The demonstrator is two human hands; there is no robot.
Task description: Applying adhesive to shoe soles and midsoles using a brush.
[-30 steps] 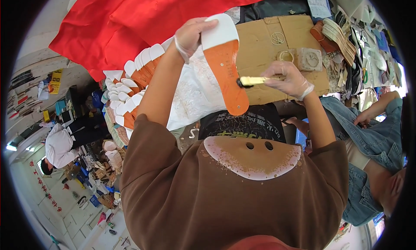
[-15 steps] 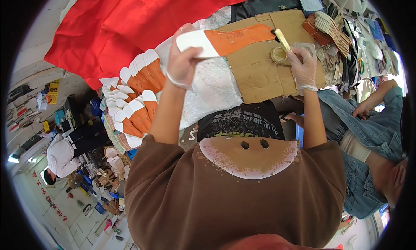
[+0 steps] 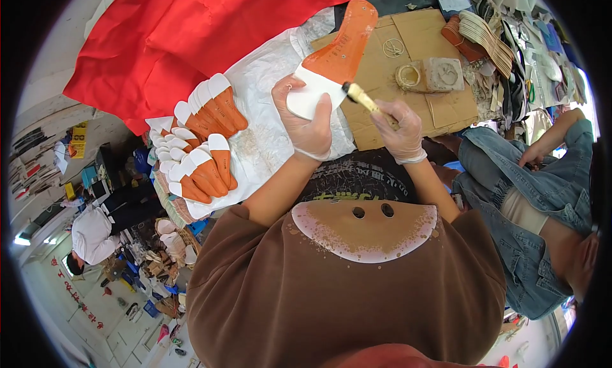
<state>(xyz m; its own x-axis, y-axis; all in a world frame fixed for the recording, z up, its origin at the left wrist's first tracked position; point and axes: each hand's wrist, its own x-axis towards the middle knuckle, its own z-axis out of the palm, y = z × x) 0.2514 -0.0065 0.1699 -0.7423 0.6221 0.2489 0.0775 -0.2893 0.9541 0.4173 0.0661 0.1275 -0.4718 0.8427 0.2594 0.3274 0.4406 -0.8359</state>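
Observation:
My left hand (image 3: pixel 305 127), in a clear thin glove, grips the white end of an orange-and-white shoe insole (image 3: pixel 342 47). The insole is raised over the work surface, its orange end pointing up and away. My gloved right hand (image 3: pixel 400 131) is closed around a brush (image 3: pixel 362 98) with a pale yellow handle and dark tip. That tip is at the right edge of the insole's white part; whether it touches cannot be made out. Several similar insoles (image 3: pixel 220 100) lie fanned out in overlapping rows to the left.
A round glue-crusted pot (image 3: pixel 409 78) and a pale block (image 3: pixel 444 74) stand on brown cardboard (image 3: pixel 377 124). Red cloth (image 3: pixel 191 33) covers the far left. Striped strips (image 3: pixel 482 35) are piled at far right. A person in a denim jacket (image 3: pixel 545 202) sits at the right.
The insole has swung from lying sideways to pointing away, and my left hand has come nearer and rightward. My right hand has moved left and nearer, bringing the brush to the insole's white part.

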